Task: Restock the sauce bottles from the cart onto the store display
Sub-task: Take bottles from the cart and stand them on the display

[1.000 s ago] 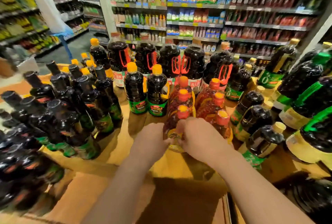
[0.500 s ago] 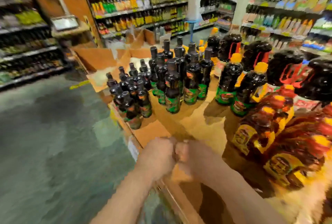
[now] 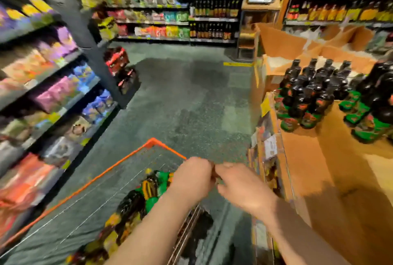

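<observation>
Above cart (image 3: 119, 164), both hands (image 3: 192, 179) together

A supermarket aisle is shown. Tall shelving (image 3: 53, 77) on the left is packed with bright snack bags, and further shelf runs (image 3: 153, 5) of packets and bottled goods are seen across the back, with price strips along their edges. A grey speckled floor (image 3: 187, 98) runs between them. An orange-rimmed wire shopping cart (image 3: 119, 164) loaded with bottles is parked beside a cardboard floor display (image 3: 319, 158) on which dark sauce bottles (image 3: 306, 98) with green labels are grouped.
</observation>
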`<move>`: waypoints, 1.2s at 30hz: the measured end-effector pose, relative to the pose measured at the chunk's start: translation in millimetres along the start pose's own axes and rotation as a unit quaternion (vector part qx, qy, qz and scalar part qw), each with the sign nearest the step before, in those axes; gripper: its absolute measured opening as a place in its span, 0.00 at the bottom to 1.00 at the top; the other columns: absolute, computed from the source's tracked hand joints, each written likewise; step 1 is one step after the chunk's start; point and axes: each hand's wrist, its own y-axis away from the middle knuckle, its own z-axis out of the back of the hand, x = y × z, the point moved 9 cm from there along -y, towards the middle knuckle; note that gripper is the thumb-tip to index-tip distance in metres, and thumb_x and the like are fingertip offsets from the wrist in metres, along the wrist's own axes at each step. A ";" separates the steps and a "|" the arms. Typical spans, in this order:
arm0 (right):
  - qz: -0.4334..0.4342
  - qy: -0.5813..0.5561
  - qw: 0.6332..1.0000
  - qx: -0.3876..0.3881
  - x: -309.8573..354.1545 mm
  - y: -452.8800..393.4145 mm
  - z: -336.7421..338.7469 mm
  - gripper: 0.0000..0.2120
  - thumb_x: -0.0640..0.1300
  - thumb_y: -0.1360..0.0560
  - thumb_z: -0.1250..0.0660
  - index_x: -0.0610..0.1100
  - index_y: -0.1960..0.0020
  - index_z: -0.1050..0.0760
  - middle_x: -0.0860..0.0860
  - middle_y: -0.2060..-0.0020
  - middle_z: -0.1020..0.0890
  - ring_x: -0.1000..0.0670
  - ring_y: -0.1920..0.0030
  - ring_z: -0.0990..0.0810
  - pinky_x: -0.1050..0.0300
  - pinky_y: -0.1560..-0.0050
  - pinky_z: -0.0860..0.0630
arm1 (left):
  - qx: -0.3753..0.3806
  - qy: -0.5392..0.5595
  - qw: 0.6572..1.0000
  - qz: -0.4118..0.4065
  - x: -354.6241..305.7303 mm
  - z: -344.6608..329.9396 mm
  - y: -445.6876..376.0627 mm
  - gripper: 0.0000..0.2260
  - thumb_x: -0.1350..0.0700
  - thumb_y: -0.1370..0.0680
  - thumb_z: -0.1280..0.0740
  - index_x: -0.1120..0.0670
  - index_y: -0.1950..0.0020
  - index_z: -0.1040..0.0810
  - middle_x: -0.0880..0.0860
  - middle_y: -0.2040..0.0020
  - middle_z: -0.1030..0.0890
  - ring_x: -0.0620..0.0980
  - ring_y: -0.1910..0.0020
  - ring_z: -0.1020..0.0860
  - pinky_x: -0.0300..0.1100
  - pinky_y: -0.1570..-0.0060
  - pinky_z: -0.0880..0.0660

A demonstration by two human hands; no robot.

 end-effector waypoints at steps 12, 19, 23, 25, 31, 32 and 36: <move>0.182 0.004 0.982 0.057 193.1 -15.4 -134.8 0.11 0.46 0.25 0.37 0.50 0.44 0.22 0.50 0.49 0.19 0.45 0.46 0.22 0.52 0.47 0.25 | -0.030 0.047 0.955 0.291 214.4 -59.8 223.2 0.12 0.49 0.23 0.35 0.50 0.43 0.20 0.55 0.48 0.18 0.56 0.45 0.21 0.47 0.48 0.26; 0.196 0.020 0.968 0.156 221.2 -29.3 -203.5 0.13 0.45 0.25 0.38 0.52 0.42 0.23 0.50 0.45 0.20 0.45 0.44 0.21 0.50 0.45 0.25 | -0.046 0.109 0.922 0.369 246.1 -106.3 271.0 0.11 0.52 0.21 0.37 0.53 0.42 0.21 0.53 0.48 0.21 0.55 0.47 0.22 0.48 0.50 0.25; 0.219 0.048 0.949 0.220 233.7 -42.2 -246.9 0.14 0.42 0.22 0.42 0.49 0.39 0.25 0.49 0.44 0.22 0.45 0.43 0.23 0.52 0.47 0.28 | -0.027 0.149 0.901 0.407 257.4 -145.5 285.5 0.10 0.53 0.22 0.36 0.53 0.42 0.22 0.52 0.48 0.22 0.54 0.48 0.22 0.48 0.53 0.23; 0.232 0.081 0.933 0.263 237.0 -47.6 -276.1 0.15 0.40 0.21 0.43 0.47 0.37 0.26 0.47 0.43 0.23 0.44 0.42 0.24 0.52 0.45 0.27 | -0.015 0.160 0.896 0.413 259.9 -165.5 286.7 0.10 0.53 0.21 0.37 0.53 0.42 0.22 0.51 0.49 0.23 0.54 0.48 0.21 0.47 0.53 0.24; 0.273 0.148 0.880 0.359 247.2 -82.8 -365.0 0.17 0.36 0.23 0.43 0.43 0.36 0.29 0.44 0.40 0.26 0.42 0.40 0.26 0.53 0.42 0.27 | 0.028 0.176 0.886 0.428 284.2 -229.4 267.8 0.10 0.56 0.22 0.37 0.53 0.42 0.22 0.51 0.48 0.23 0.54 0.52 0.20 0.48 0.55 0.22; 0.282 0.153 0.878 0.354 247.6 -87.8 -373.6 0.17 0.36 0.23 0.43 0.43 0.36 0.29 0.44 0.41 0.25 0.42 0.40 0.26 0.53 0.43 0.27 | 0.037 0.181 0.885 0.428 286.8 -240.4 262.5 0.10 0.57 0.22 0.37 0.53 0.42 0.22 0.51 0.49 0.23 0.54 0.53 0.20 0.48 0.56 0.21; 0.300 0.152 0.883 0.326 239.9 -104.7 -402.7 0.10 0.34 0.25 0.41 0.41 0.46 0.26 0.44 0.48 0.23 0.42 0.47 0.23 0.52 0.55 0.26 | 0.065 0.195 0.884 0.420 293.4 -278.0 239.3 0.09 0.58 0.21 0.38 0.54 0.42 0.25 0.53 0.47 0.24 0.55 0.52 0.21 0.45 0.58 0.26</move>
